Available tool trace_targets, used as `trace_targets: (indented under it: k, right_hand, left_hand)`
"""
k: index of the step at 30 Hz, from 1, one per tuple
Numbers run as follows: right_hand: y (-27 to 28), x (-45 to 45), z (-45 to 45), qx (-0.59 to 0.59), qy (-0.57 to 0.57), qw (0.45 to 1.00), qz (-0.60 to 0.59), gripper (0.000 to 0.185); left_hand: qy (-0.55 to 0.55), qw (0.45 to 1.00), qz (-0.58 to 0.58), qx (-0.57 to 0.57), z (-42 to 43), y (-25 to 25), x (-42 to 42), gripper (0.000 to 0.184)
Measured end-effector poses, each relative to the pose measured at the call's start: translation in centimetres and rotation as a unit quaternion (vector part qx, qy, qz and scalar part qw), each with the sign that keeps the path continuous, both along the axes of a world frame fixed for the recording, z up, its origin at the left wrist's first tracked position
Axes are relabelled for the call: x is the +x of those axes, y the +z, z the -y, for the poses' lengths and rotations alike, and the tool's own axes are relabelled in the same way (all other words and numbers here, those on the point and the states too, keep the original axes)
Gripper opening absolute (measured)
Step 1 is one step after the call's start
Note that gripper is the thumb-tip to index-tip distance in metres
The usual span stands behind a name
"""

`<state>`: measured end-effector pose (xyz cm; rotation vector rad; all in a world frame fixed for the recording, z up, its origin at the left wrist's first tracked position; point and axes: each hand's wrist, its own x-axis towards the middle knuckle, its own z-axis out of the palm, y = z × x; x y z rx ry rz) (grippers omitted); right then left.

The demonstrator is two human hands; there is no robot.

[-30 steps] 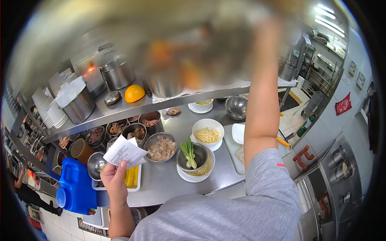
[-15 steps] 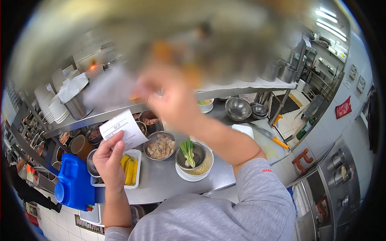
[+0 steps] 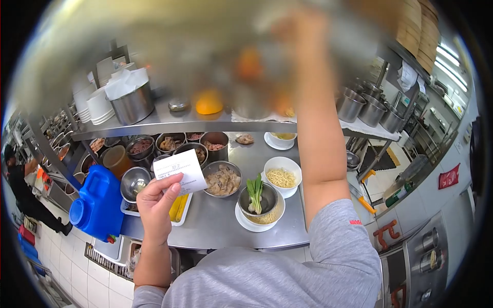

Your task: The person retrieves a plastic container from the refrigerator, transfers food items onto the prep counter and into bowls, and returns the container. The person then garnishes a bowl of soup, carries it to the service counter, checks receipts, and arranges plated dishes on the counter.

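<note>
Between the thumb and fingers of my left hand (image 3: pixel 158 205) is a printed white paper slip (image 3: pixel 179 172), held over the counter. My right arm reaches up past the shelf; my right hand (image 3: pixel 303 25) is smeared by blur at the top, so its fingers and anything in them cannot be made out. Below, a metal bowl with green leafy vegetable (image 3: pixel 254 192) rests on a white bowl of noodles (image 3: pixel 267 217). Behind it stands another white bowl of noodles (image 3: pixel 281 178). A metal bowl of raw pieces (image 3: pixel 221 179) sits right of the slip.
A blue jug (image 3: pixel 97 200) stands at the counter's left end. The metal shelf (image 3: pixel 185 126) spans the counter, with a pot (image 3: pixel 132 104), stacked white bowls (image 3: pixel 100 107) and an orange item (image 3: pixel 208 102). An orange-handled knife (image 3: pixel 366 204) lies right. A person (image 3: pixel 28 192) stands far left.
My right hand first came down to the left near the slip, then went back up above the shelf. My left hand still holds the slip. The view has shifted, showing more of the person at left.
</note>
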<state>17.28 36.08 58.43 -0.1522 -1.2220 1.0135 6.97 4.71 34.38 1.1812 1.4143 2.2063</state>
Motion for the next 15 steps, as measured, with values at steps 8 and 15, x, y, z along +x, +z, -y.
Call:
trace_targets:
  k: [8, 15]
  right_hand:
    - [-2.8, -0.5, 2.8, 0.182, -0.456, 0.87, 0.04, 0.041]
    - [-13.5, -6.5, 24.3, 0.174, 0.157, 0.966, 0.107, 0.049]
  left_hand:
    - [-0.009, 0.999, 0.032, -0.007, 6.0, -1.1, -1.7, 0.03]
    - [-0.033, 0.989, 0.133, 0.057, 17.9, -1.5, -5.2, 0.059]
